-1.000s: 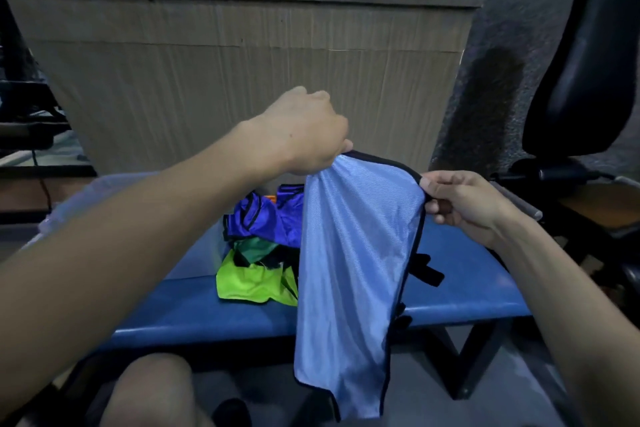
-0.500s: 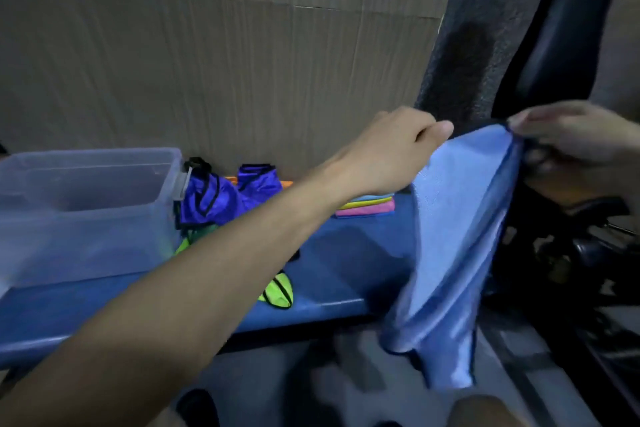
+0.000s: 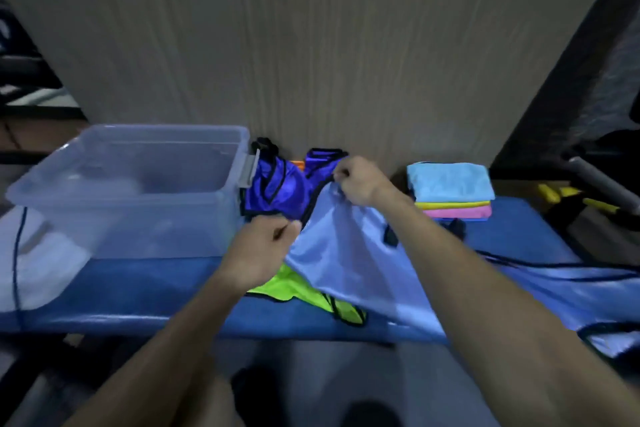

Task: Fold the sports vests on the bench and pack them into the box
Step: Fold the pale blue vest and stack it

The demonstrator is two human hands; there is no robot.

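Note:
A light blue sports vest (image 3: 349,260) with black trim lies spread across the blue bench (image 3: 145,291), trailing off to the right. My left hand (image 3: 263,250) pinches its near edge. My right hand (image 3: 360,180) grips its far edge by the trim. Under it lie a neon green vest (image 3: 294,291) and, behind, a crumpled dark blue vest (image 3: 277,184). The clear plastic box (image 3: 131,191) stands on the bench's left half; through its blurred walls I cannot make out any contents.
A stack of folded cloths in light blue, yellow and pink (image 3: 452,191) sits at the bench's back right. A wooden panel (image 3: 311,45) rises right behind the bench. Dark gym equipment (image 3: 595,184) stands to the right. White cloth (image 3: 38,260) lies at the left end.
The light blue vest was hanging in the air between both hands off the right of the bench; now it is laid down over the bench and the other vests. The view has swung left.

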